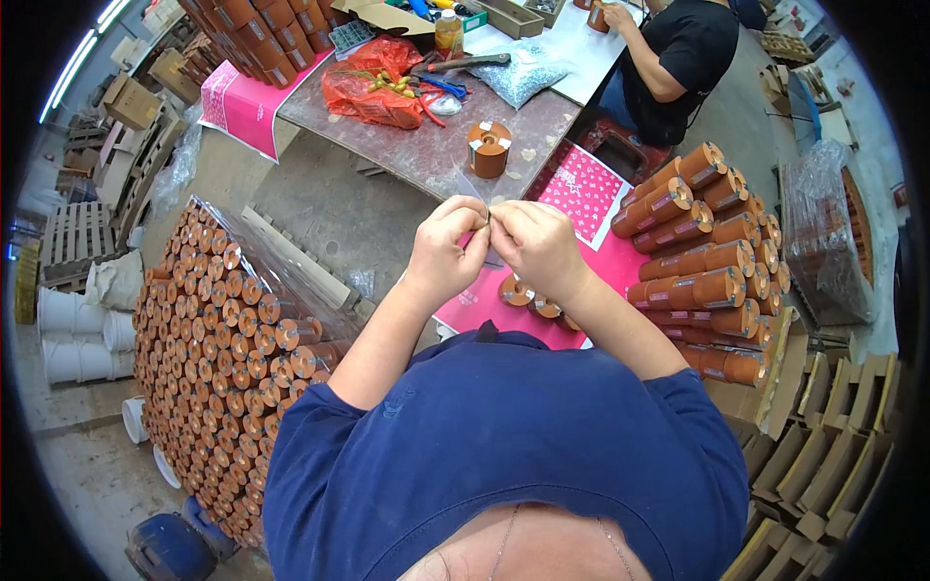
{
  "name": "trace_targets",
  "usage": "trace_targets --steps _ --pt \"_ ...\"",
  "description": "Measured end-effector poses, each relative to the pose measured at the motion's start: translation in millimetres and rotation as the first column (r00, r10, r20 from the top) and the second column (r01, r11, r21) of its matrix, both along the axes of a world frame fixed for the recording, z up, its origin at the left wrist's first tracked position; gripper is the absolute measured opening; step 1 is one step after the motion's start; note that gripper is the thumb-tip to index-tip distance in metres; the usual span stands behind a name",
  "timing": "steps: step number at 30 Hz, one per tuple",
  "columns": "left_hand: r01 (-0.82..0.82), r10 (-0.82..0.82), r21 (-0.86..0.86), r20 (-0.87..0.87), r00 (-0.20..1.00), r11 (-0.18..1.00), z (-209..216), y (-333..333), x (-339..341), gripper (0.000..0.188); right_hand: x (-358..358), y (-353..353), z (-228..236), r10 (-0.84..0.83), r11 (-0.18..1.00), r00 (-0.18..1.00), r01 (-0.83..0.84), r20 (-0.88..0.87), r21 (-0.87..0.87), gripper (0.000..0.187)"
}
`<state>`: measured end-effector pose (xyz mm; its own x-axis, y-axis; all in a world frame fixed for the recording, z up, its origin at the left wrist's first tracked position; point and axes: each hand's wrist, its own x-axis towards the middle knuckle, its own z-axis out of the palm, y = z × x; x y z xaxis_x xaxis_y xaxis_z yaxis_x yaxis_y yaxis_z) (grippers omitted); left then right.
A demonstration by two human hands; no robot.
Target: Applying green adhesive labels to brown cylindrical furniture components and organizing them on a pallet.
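Observation:
My left hand (446,250) and my right hand (544,244) meet in front of my chest, fingertips pinched together. Between them is a piece of thin clear plastic film (472,186), its pointed edge sticking up past the left fingers. Whether it is a bag or a sheet I cannot tell, and the fingers hide the pinched part. Just beyond the hands, a short brown cylinder (489,155) with a hole in its top and white labels stands upright on the table (387,155). More brown cylinders (516,290) sit on the pink sheet (605,266) below my right forearm.
Brown cylinders are stacked at right (697,290), in a big pile at left (232,358) and at the far left of the table. A red plastic bag (373,87), a bag of small bits (518,76) and a bottle (449,37) lie beyond. A co-worker (683,63) sits far right.

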<state>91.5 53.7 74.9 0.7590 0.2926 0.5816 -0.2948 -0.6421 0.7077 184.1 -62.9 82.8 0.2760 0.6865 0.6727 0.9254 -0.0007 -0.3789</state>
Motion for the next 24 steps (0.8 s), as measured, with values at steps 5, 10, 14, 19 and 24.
trace_targets --steps 5,10,14,19,24 --pt "-0.007 -0.022 -0.471 -0.056 0.998 0.882 -6 -6 -2 0.008 -5 -3 4 0.021 0.996 0.959 0.004 -0.283 0.088 0.01" --pt "-0.02 -0.027 -0.636 -0.065 0.997 0.772 -1 -10 -2 0.008 -4 -7 6 0.045 0.997 0.974 -0.031 -0.221 0.065 0.01" --pt "-0.016 -0.003 -0.484 -0.038 0.999 0.875 2 -11 -1 0.009 2 -7 5 0.075 0.997 0.986 -0.069 -0.151 0.042 0.009" --pt "-0.007 0.01 -0.214 0.011 1.0 0.977 3 -5 1 0.008 4 -7 9 0.06 0.998 0.997 -0.061 -0.051 -0.003 0.009" --pt "0.007 -0.038 -0.422 -0.064 0.997 0.907 -4 -7 0 0.01 5 -6 3 0.02 1.0 0.995 -0.02 -0.096 -0.007 0.008"
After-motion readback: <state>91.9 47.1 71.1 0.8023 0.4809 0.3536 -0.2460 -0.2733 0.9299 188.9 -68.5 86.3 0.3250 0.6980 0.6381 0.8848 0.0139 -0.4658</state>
